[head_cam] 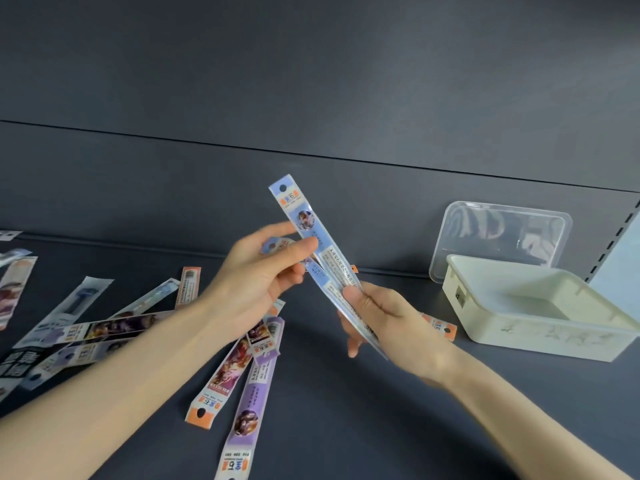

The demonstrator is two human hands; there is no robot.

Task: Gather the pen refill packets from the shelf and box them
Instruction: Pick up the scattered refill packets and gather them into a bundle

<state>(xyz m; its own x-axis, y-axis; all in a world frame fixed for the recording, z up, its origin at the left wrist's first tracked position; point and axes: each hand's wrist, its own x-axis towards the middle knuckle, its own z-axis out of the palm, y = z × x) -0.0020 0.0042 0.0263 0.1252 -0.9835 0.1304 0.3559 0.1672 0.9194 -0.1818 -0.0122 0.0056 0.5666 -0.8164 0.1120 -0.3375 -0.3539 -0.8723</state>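
Note:
Above the dark shelf [346, 410], both my hands hold long blue pen refill packets [304, 216] that stand tilted, tops pointing up and left. My right hand [388, 317] grips their lower ends. My left hand [263, 271] pinches a second blue packet against the first near the middle. Several more packets lie loose on the shelf at left and centre, among them a purple one [249, 403] and an orange-tipped one [221, 379]. The cream plastic box [540, 334] stands open at the right, apart from my hands.
A clear lid [498, 237] leans on the back wall behind the box. An orange-ended packet [440, 327] lies between my right hand and the box. A slotted shelf upright [616, 237] runs along the right edge.

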